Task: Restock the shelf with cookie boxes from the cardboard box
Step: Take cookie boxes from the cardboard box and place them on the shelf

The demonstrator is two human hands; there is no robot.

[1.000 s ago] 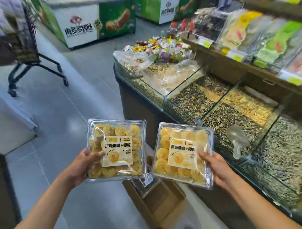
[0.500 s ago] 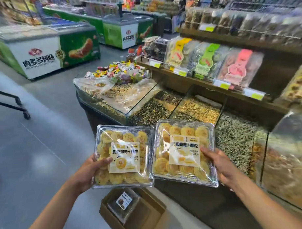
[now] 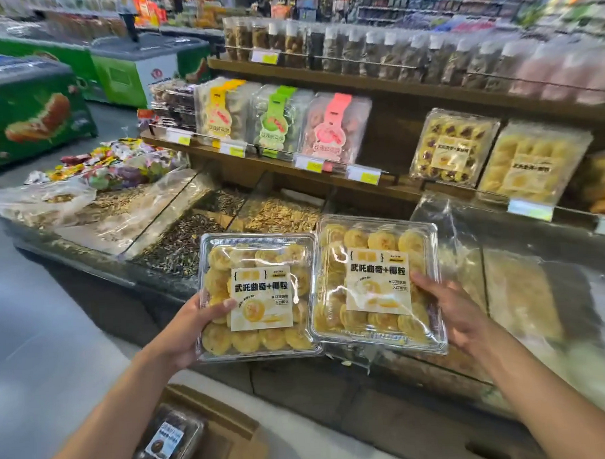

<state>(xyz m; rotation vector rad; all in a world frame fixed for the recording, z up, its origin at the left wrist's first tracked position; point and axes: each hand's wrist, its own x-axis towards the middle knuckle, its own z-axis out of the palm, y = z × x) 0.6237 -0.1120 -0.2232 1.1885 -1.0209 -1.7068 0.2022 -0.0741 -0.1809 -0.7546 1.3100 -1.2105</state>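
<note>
Two boxes, side by side before shelf [image 3: 378, 189]: left box [image 3: 258, 292] clasped in left grip [image 3: 191, 326], right box [image 3: 375, 281] in right grip [image 3: 458, 313]. Labels read "曲奇+椰粒". One dark box [image 3: 168, 443] in carton [image 3: 229, 434].

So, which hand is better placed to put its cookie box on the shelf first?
Probably the right hand. Its cookie box is held higher and closer to the matching yellow boxes on the shelf; the left hand is farther away.

yellow cookies in clear cookie boxes [image 3: 259, 296], pale yellow labels, brown cardboard box [image 3: 226, 434], green freezers [image 3: 33, 111]
</note>
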